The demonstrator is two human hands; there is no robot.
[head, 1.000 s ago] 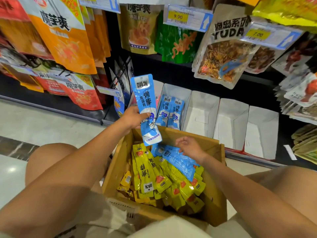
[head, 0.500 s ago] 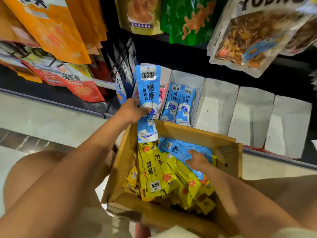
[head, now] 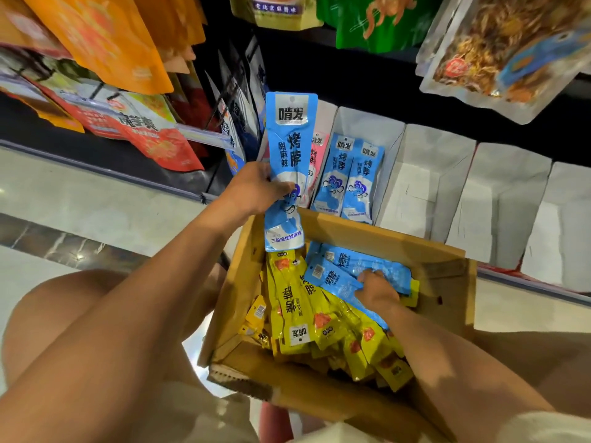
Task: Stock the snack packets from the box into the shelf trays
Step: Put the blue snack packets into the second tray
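My left hand (head: pixel 256 187) grips a long blue snack packet (head: pixel 289 148), held upright above the far left corner of the cardboard box (head: pixel 447 260). Inside the box my right hand (head: pixel 375 290) lies on the loose blue packets (head: pixel 358 266), fingers curled round one of them. Beneath and left of these lies a heap of yellow packets (head: pixel 307 311). Behind the box stands a row of white shelf trays; one tray (head: pixel 391 139) holds two blue packets (head: pixel 347 177) upright, and a pink packet (head: pixel 315 158) shows in the tray to its left.
Three white trays (head: pixel 499 199) to the right hold nothing. Large snack bags hang above: orange ones (head: pixel 105 43) at left, a clear bag (head: pixel 511 49) at right. Pale floor (head: pixel 80 193) lies left of the box. My knees flank the box.
My right hand has gone from above the box's far side down onto the blue packets and closed on one. The left hand keeps its upright packet. The view has tilted downward.
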